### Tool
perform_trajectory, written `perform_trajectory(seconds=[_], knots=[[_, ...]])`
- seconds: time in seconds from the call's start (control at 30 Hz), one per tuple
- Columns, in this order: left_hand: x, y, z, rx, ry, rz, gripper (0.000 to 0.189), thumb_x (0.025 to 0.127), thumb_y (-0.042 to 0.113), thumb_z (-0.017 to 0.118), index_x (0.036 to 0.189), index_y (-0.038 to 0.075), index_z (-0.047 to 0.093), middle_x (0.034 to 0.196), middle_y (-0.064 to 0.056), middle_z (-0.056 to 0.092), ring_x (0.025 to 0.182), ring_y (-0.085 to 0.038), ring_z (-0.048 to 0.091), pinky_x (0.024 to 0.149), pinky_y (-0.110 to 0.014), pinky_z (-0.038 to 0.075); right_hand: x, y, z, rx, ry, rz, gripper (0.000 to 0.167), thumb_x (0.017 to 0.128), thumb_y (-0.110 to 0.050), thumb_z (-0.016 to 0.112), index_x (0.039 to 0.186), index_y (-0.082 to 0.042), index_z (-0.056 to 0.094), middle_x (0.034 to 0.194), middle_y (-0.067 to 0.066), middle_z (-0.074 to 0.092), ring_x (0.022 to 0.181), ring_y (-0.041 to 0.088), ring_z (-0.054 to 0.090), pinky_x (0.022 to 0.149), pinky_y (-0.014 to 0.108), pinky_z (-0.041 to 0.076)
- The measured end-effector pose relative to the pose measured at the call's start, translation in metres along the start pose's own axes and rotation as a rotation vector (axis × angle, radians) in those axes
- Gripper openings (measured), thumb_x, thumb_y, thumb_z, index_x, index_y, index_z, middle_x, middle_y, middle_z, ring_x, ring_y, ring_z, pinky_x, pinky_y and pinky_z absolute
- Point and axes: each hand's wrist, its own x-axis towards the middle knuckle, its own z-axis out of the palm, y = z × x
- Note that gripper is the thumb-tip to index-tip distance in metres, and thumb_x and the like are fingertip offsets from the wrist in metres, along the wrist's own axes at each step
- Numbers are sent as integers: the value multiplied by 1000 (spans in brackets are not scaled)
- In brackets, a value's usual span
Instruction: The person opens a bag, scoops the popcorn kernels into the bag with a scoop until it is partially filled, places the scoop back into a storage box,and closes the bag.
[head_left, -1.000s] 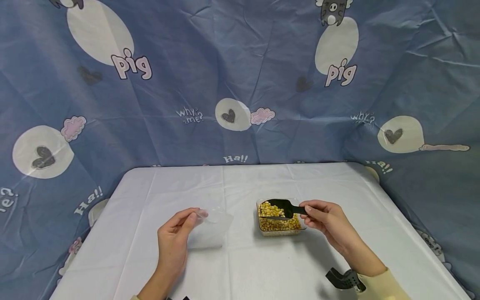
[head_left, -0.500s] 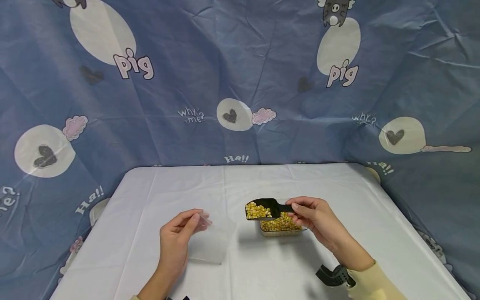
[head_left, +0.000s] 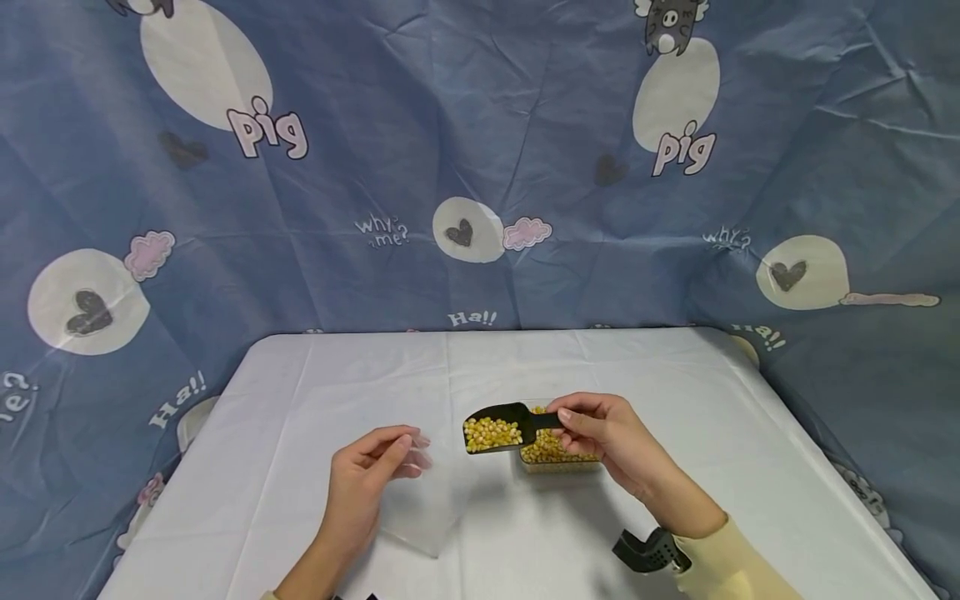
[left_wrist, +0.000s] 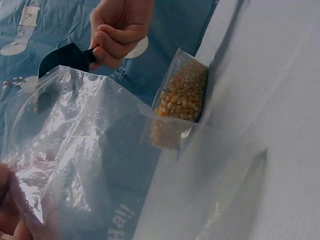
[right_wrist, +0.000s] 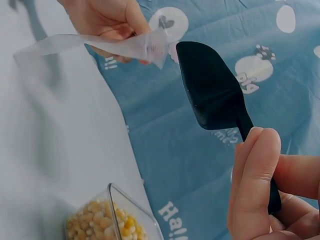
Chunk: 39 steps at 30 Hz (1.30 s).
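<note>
My right hand (head_left: 618, 442) pinches the handle of a black scoop (right_wrist: 210, 87) between thumb and fingers. Yellow corn kernels (head_left: 491, 433) fill the front of the scoop, which is held up level, left of a clear container. That container (left_wrist: 182, 90) holds more kernels, and in the head view the right hand covers part of it. On the left, my left hand (head_left: 371, 475) grips the top of a clear plastic bag (left_wrist: 100, 135). The bag hangs with its lower corner towards me, and no kernels show inside it. In the left wrist view, the scoop overlaps the bag's upper edge.
A white cloth covers the table (head_left: 337, 375). Behind it hangs a blue curtain (head_left: 585, 275) printed with cartoon pigs and words. A black strap (head_left: 648, 550) sits at the right wrist, beside a pale yellow sleeve (head_left: 738, 558).
The right hand has lifted the loaded scoop out of the container and carried it left towards the bag. The left hand has shifted slightly right, and the bag's lower corner has swung nearer.
</note>
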Motion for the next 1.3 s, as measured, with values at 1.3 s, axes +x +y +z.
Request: perform_trajectory(seconds=[1.3], knots=[[-9, 10, 13, 109, -34, 84, 21, 100, 14, 66, 108, -5, 69, 101, -15, 74, 90, -28, 73, 77, -43, 61, 1, -16, 47, -311, -67, -131, 13, 96, -5, 69, 106, 2, 73, 82, 22, 67, 63, 19, 65, 62, 37, 61]])
